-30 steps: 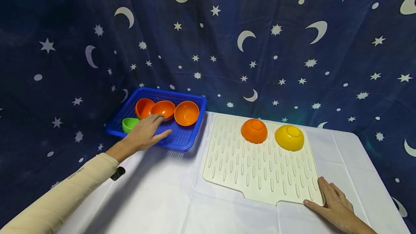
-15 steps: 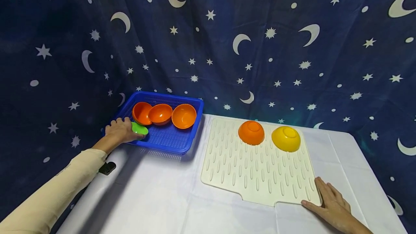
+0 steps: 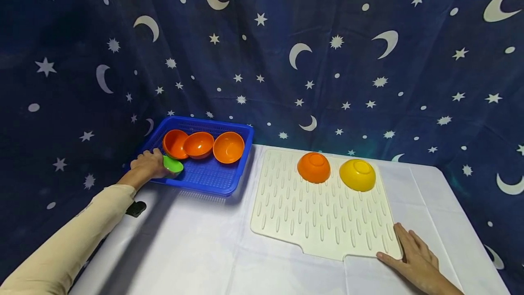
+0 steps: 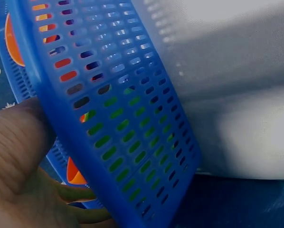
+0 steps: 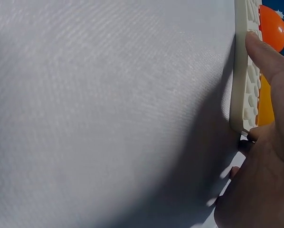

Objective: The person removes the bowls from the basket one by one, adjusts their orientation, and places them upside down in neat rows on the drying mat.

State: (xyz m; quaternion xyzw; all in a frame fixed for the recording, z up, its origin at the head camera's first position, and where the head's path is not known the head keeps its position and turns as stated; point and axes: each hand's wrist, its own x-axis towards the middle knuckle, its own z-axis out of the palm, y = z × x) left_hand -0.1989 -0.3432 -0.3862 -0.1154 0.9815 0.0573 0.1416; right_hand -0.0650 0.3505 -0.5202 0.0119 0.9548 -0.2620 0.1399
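Note:
My left hand (image 3: pixel 147 164) reaches over the near left corner of the blue plastic basket (image 3: pixel 241 174) and grips a small green bowl (image 3: pixel 173 165), which sits tilted there. In the left wrist view the thumb and fingers are inside the basket rim, and green shows through the slots of its wall. Three orange bowls (image 3: pixel 229 148) line the basket's back, their open sides showing. With its fingers extended, my right hand (image 3: pixel 413 258) rests at the near right corner of a cream drying mat (image 3: pixel 311 222), thumb on the near edge.
An upside-down orange bowl (image 3: pixel 314 167) and an upside-down yellow bowl (image 3: pixel 357 175) stand at the back of the mat. White cloth (image 3: pixel 196 249) covers the table. A dark blue curtain (image 3: pixel 262 58) with moons and stars hangs behind and at the left.
My left hand has moved left from above the orange bowls to the green bowl and taken hold of it, tilting it. The right hand has stayed at the mat's corner.

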